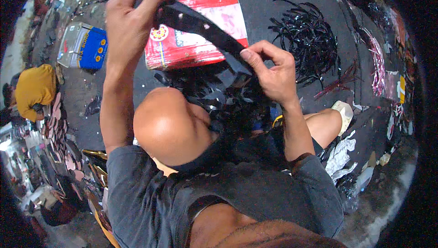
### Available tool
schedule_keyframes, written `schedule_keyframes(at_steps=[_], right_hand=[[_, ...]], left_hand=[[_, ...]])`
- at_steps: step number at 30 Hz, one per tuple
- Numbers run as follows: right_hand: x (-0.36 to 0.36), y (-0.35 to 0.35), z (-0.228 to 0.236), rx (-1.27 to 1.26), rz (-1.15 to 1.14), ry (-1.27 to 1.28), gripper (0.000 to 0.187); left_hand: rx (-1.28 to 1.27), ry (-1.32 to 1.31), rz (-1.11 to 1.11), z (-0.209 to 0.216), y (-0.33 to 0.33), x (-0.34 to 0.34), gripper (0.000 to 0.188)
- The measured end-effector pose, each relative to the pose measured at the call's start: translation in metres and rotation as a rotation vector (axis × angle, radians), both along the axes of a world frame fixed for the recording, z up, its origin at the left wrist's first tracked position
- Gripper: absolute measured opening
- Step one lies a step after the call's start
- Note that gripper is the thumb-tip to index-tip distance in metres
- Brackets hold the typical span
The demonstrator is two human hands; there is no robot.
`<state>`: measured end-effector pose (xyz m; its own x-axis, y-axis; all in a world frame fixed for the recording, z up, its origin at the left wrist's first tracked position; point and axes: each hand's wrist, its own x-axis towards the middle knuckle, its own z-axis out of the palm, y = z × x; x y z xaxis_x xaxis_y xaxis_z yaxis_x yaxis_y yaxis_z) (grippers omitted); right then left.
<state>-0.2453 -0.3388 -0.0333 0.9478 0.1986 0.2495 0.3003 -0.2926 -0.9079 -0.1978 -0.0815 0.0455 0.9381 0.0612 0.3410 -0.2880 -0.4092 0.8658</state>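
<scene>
Over red flower-labelled box (200, 46), black strip (194, 22), 2 hands (131, 13) (276, 74) pinching

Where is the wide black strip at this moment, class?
In the head view, the wide black strip slants across the upper middle from the left hand down to the right hand, partly hiding the red-and-white box.

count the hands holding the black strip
2: the left hand, at upper left, grips the black strip; the right hand pinches it lower down, right of centre.
</scene>
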Motion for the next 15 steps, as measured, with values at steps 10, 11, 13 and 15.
schedule_keyframes(at_steps=[10, 11, 13, 15], right_hand=[[-0.014, -0.020, -0.029, 0.513, -0.133, 0.164, 0.015], [-0.013, -0.023, -0.031, 0.507, -0.154, 0.155, 0.014], [-0.018, -0.022, -0.033, 0.491, -0.193, 0.156, 0.014], [-0.023, -0.024, -0.032, 0.422, -0.182, 0.126, 0.015]], left_hand=[[0.598, -0.029, -0.096, 0.027, -0.043, 0.010, 0.064], [0.791, 0.144, -0.161, 0.031, -0.058, 0.002, 0.063], [0.808, 0.356, -0.234, 0.012, -0.088, -0.026, 0.060], [0.587, 0.322, -0.336, -0.026, -0.104, -0.054, 0.052]])
